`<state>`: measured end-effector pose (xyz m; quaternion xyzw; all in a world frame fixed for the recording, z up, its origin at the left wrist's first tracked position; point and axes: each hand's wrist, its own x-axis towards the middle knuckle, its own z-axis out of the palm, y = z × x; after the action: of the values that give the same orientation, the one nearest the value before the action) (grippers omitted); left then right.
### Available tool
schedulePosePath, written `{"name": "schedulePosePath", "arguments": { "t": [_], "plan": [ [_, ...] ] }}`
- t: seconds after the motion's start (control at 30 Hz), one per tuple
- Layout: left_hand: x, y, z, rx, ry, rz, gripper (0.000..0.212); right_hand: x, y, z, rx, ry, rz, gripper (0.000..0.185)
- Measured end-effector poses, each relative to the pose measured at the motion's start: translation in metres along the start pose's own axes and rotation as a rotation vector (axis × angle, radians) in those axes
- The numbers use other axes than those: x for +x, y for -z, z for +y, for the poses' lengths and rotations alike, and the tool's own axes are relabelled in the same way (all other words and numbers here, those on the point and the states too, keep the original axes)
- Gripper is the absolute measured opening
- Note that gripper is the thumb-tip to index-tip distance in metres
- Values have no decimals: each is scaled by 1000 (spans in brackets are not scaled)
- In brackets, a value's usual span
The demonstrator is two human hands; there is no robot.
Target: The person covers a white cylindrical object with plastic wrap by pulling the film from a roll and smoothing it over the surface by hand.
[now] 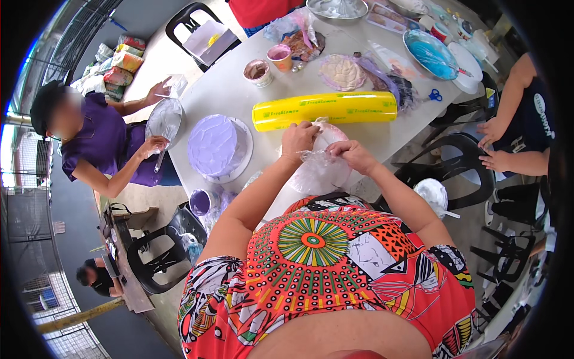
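Close to my body lies a round, pale pink-white thing (pixel 316 177) covered with crinkled clear plastic film (pixel 312 155). My left hand (pixel 299 140) bends over its far left side, fingertips pinching the film. On the right, the fingers of my right hand (pixel 352 155) also grip the film, and a bunched strip of it runs between both hands. What is under the film is hard to make out. Just beyond my hands lies a thick yellow roll of cling film (pixel 325 111), bearing printed writing. A lavender-frosted round cake (pixel 211 146) stands on a white board (pixel 245 150) to the left.
A co-worker in purple (pixel 105 134) at left holds a metal bowl (pixel 165 117) and a whisk. Cups of icing (pixel 279 57), a bowl of blue icing (pixel 428 54) and scissors (pixel 434 95) lie farther off. A purple-icing tub (pixel 202 203) is near my left arm; chairs (pixel 466 170) stand right.
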<state>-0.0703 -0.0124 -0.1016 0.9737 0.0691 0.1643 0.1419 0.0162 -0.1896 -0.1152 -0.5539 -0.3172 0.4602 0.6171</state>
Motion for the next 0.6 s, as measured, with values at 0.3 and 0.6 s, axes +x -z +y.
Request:
{"name": "schedulePosePath", "arguments": {
  "t": [0.3,0.6],
  "plan": [
    [-36,33,16,150,-300,73,22,4,-2,-1,-62,15,9,24],
    [-58,23,24,-306,-18,22,18,7,-1,0,203,-87,169,23]
  ]
}}
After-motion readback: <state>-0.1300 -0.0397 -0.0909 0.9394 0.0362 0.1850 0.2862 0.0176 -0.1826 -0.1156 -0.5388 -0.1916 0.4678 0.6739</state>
